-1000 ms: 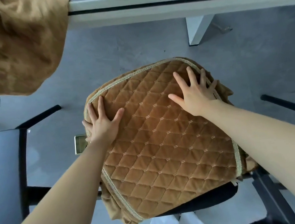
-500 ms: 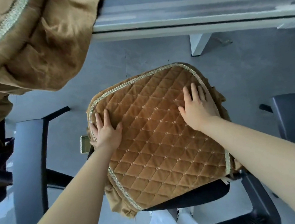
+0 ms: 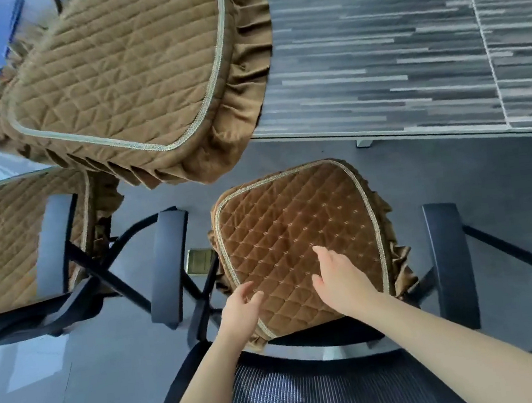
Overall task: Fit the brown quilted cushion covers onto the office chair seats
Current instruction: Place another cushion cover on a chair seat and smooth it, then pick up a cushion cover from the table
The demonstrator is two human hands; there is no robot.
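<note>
Grey striped table point(image 3: 407, 50), spare cover point(image 3: 115, 79) overhanging; grey floor point(image 3: 47, 395).

Both hands hover with fingers spread over the near half of the fitted cushion cover point(image 3: 296, 241); the quilted top ahead of the left hand point(image 3: 241, 308) and right hand point(image 3: 341, 279) is unobstructed. Outboard of the left hand, an armrest point(image 3: 169, 266) and crossed black chair struts point(image 3: 105, 271) block sideways passage. Outboard of the right hand, a second armrest point(image 3: 449, 262) stands just past the cover's ruffle. Behind the hands rises the mesh backrest point(image 3: 315, 399). Further ahead, the counter point(image 3: 407, 50) edge overhangs, a spare cover point(image 3: 128, 77) draped off it.
</note>
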